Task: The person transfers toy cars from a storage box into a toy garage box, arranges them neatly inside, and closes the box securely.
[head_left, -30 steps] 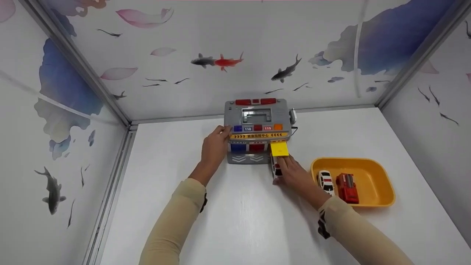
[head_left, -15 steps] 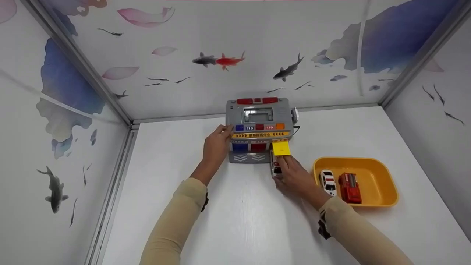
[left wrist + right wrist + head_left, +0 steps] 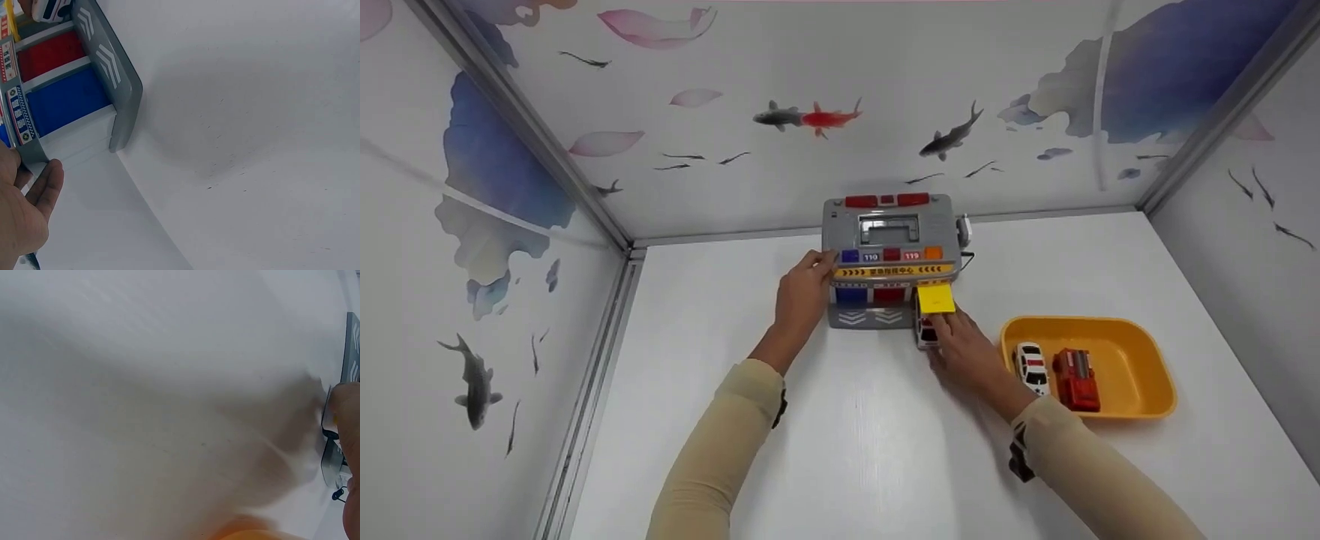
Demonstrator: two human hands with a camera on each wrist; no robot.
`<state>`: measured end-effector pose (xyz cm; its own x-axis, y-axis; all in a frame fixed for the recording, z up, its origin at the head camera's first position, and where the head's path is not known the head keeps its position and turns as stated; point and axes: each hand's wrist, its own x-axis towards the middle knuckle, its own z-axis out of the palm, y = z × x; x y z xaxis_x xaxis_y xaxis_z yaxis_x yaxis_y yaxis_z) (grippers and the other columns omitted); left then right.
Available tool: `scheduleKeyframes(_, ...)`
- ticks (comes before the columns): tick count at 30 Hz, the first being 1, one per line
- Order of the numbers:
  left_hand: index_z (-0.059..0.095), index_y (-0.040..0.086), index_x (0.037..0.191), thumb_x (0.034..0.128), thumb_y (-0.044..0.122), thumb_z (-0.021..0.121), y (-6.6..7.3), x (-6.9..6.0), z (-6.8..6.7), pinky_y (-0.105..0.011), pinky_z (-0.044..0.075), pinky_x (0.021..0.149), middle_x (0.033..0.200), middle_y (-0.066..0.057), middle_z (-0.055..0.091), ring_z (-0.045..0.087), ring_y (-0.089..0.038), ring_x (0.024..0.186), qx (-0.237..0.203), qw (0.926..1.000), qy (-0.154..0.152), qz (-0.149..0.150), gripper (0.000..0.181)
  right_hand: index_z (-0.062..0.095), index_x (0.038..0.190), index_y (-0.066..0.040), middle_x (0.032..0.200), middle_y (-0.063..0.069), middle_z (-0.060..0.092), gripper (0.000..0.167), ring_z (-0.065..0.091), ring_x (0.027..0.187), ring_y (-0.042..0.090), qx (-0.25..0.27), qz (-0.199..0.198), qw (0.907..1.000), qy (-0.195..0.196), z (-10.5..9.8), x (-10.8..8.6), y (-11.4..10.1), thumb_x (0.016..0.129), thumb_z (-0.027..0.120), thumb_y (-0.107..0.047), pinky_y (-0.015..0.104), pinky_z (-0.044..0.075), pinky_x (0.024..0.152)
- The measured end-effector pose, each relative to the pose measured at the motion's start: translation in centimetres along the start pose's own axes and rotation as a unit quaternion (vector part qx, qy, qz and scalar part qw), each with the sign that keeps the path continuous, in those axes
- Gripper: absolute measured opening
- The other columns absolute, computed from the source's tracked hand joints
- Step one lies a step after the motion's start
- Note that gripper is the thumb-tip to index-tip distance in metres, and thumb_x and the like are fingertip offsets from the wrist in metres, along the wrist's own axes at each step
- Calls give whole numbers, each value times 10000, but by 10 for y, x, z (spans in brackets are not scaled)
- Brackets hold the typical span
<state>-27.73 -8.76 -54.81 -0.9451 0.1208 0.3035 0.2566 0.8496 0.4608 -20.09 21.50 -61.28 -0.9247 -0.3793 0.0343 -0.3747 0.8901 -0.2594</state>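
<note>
A grey toy rescue station [image 3: 840, 232] with red, blue and orange buttons stands against the back wall. My left hand [image 3: 802, 292] holds its left side; in the left wrist view the thumb and fingers of that hand [image 3: 28, 219] lie about its corner. A white toy vehicle [image 3: 927, 336] with dark windows sits partly inside the right bay, beneath the raised yellow door [image 3: 936, 298]. My right hand [image 3: 969, 356] grips this vehicle from the right, hiding part of it. The blue door [image 3: 852, 295] and the red door [image 3: 889, 295] are down.
To the right, a yellow-orange tray [image 3: 1132, 375] bears a white toy car [image 3: 1032, 369] and a red toy fire truck [image 3: 1078, 381]. A grey ramp [image 3: 877, 318] juts from the station's front. Patterned panels enclose the white table [image 3: 840, 435] at the back and sides.
My right hand has moved slightly forward, and the white toy vehicle has slid farther into the right bay. My left hand keeps its hold on the station. The head view has shifted slightly.
</note>
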Motion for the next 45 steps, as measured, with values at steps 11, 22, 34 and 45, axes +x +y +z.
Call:
scheduleKeyframes(11, 725, 157, 1476, 1129, 249, 659, -1, 1, 3, -367, 671, 960, 1328, -28, 769, 802, -233, 1131, 18, 10000, 11, 17, 364, 386, 1628, -57, 1760, 269, 355, 534, 423, 1614, 464, -740, -139, 9968, 270, 7, 0, 1, 1160, 605, -193, 614, 410, 1304)
scheduleKeyframes(22, 729, 155, 1471, 1138, 252, 641, -1, 1, -1, -382, 674, 955, 1314, -42, 760, 805, -253, 1136, -87, 9999, 23, 67, 358, 412, 1591, 44, 1616, 293, 479, 514, 529, 1515, 457, -1589, -355, 9854, 504, 14, -6, -3, 1124, 609, -43, 601, 508, 1235)
scheduleKeyframes(34, 720, 159, 1485, 1133, 225, 658, -2, 1, 0, -376, 674, 950, 1331, -40, 753, 799, -236, 1091, -37, 9999, -123, -42, 364, 341, 1698, 37, 1776, 255, 309, 616, 381, 1627, 472, -1382, -78, 9903, -88, 14, -16, -8, 1164, 511, -218, 637, 458, 1268)
scheduleKeyframes(45, 704, 163, 1504, 1129, 216, 661, -1, 1, 0, -376, 673, 964, 1352, -41, 746, 801, -250, 1132, 54, 9999, -129, 2, 380, 345, 1704, 3, 1734, 228, 344, 670, 325, 1618, 503, -1119, 97, 9935, -192, 14, -13, -9, 1119, 591, -210, 659, 473, 1235)
